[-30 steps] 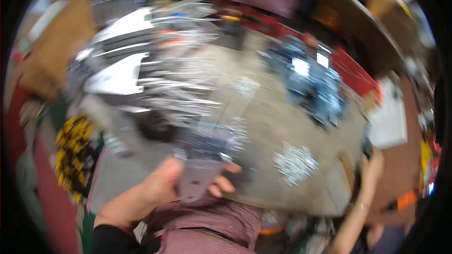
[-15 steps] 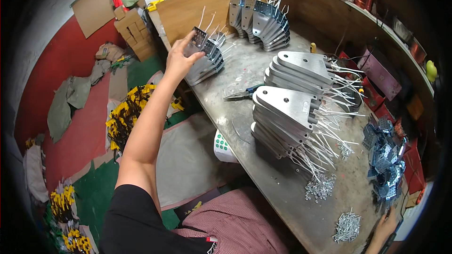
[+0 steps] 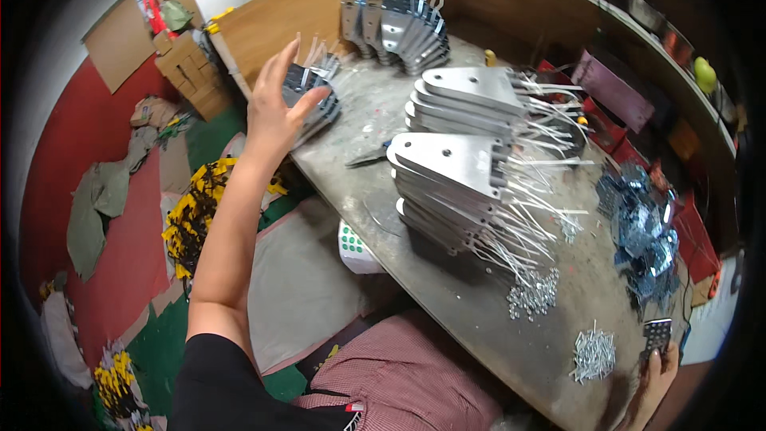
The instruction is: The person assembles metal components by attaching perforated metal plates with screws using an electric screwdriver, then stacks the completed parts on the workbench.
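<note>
My left hand (image 3: 275, 112) is open, fingers spread, at the bench's far left. It is beside and partly in front of a fanned stack of grey metal plates with dark perforated brackets and white wires (image 3: 319, 104). At the lower right, my right hand (image 3: 657, 377) grips a small dark perforated metal bracket (image 3: 657, 332). Close by lie a pile of screws (image 3: 594, 354) and a heap of bluish metal brackets (image 3: 643, 231). Toward the middle, tapered silver plates with white wires (image 3: 451, 161) are stacked, with a second such stack (image 3: 471, 89) behind.
Small nuts (image 3: 535, 295) lie near the wire ends. Pliers (image 3: 369, 158) rest left of the stacks. Another row of bracketed plates (image 3: 407, 32) stands against the wooden back board (image 3: 279, 20). Yellow-and-black parts (image 3: 195, 211) are heaped beside the bench, left of my arm.
My left hand has let go of the bracketed plate at the stack and its fingers have spread. My right hand has come further into view with a bracket. The whole view has shifted.
</note>
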Available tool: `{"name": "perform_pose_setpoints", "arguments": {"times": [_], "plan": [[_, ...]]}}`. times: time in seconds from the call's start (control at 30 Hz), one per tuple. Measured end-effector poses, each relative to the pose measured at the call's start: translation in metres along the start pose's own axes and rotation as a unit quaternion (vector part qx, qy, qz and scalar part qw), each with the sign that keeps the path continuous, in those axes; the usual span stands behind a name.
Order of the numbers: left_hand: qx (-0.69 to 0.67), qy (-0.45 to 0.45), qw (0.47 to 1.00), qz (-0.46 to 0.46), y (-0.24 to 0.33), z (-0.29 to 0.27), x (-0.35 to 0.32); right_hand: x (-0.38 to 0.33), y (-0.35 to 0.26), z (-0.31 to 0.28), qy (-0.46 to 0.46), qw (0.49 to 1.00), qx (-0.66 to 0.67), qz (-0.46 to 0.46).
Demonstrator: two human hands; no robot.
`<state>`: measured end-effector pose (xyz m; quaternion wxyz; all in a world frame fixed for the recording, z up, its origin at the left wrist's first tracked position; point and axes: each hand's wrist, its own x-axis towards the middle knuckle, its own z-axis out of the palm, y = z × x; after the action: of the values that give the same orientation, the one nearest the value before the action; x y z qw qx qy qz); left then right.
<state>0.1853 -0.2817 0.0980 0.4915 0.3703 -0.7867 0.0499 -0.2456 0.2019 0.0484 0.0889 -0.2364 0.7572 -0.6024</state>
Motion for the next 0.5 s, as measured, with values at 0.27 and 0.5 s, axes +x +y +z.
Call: {"name": "perform_pose_setpoints", "arguments": {"times": [0.27,0.5], "plan": [[-0.038,-0.271,0.933,0.235,0.164,0.012,-0.002,-0.073,-0.055,0.05,-0.162,0.986,-0.022,0.016],[-0.297,-0.301,0.87,0.253,0.236,0.006,-0.089,-0.134,-0.045,0.073,-0.184,0.955,0.221,0.069]]}}
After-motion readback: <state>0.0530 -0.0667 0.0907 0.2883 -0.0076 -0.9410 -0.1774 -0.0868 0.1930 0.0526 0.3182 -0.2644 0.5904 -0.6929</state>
